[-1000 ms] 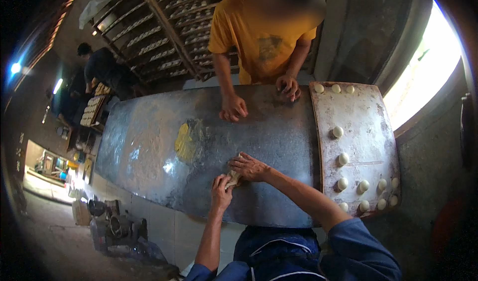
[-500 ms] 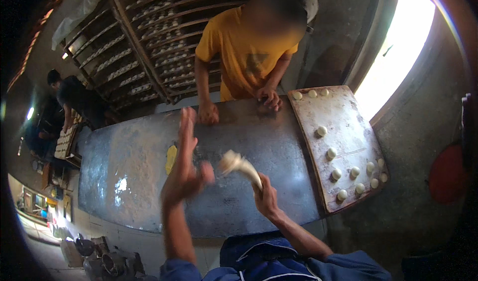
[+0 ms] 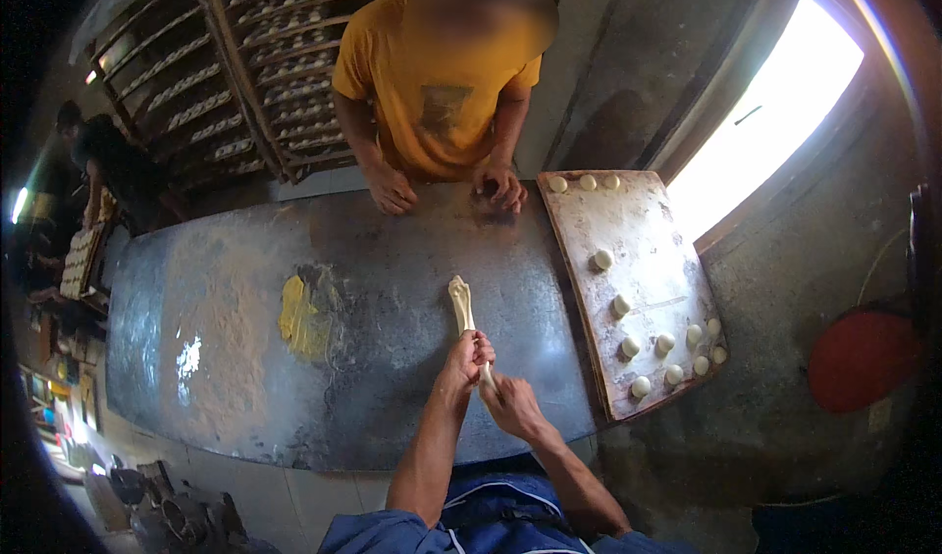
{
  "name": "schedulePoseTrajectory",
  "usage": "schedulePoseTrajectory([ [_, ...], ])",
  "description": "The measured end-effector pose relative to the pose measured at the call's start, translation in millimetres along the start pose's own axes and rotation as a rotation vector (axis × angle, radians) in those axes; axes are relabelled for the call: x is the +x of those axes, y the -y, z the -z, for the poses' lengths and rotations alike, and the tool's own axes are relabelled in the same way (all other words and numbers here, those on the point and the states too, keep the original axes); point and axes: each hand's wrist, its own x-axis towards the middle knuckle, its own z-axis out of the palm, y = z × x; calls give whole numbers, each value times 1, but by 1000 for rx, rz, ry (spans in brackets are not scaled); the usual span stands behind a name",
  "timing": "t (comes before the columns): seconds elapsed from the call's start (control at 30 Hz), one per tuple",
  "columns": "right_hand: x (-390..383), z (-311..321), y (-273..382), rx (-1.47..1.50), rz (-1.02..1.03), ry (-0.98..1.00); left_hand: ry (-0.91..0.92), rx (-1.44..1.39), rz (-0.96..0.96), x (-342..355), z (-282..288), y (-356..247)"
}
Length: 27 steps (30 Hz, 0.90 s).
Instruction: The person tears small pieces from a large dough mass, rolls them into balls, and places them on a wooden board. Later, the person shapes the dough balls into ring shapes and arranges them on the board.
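Note:
A long pale strip of dough (image 3: pixel 461 304) runs toward me from the middle of the dark worktable (image 3: pixel 392 260). My left hand (image 3: pixel 468 353) is closed around the strip, and its far end sticks out beyond the fist. Close behind it, my right hand (image 3: pixel 510 405) grips the near end, with a short piece of dough showing between the two hands. To the right, a floured wooden board (image 3: pixel 608 225) bears several round dough balls (image 3: pixel 629 346), most of them grouped at its near end.
Across the table stands a person in a yellow shirt (image 3: pixel 442 103), hands resting at the far edge. A yellow smear (image 3: pixel 297 318) and scattered flour (image 3: pixel 216 348) mark the table's left half. Racks of dough pieces (image 3: pixel 304 73) stand behind. Another person (image 3: pixel 108 161) works at far left.
My left hand, raised and spread before, has come down to the right and closed on the dough. The strip now stretches away from me; my right hand has drawn slightly nearer.

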Motion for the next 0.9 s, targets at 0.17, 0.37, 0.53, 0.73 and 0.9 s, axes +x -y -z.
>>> schedulePoseTrajectory([
  [0.17,34,66,14,718,419,330,-59,157,-128,-64,-39,14],
  [0.37,177,-24,-2,461,404,484,-254,1249,-409,-80,-1,8],
  [0.53,181,-47,8,235,343,553,179,1720,-780,-150,17,13],
  [0.73,59,-3,-16,179,475,-9,205,1417,-916,-233,33,-9],
  [0.9,-63,9,-108,-539,228,-215,-188,2323,-1388,-210,113,-11],
])
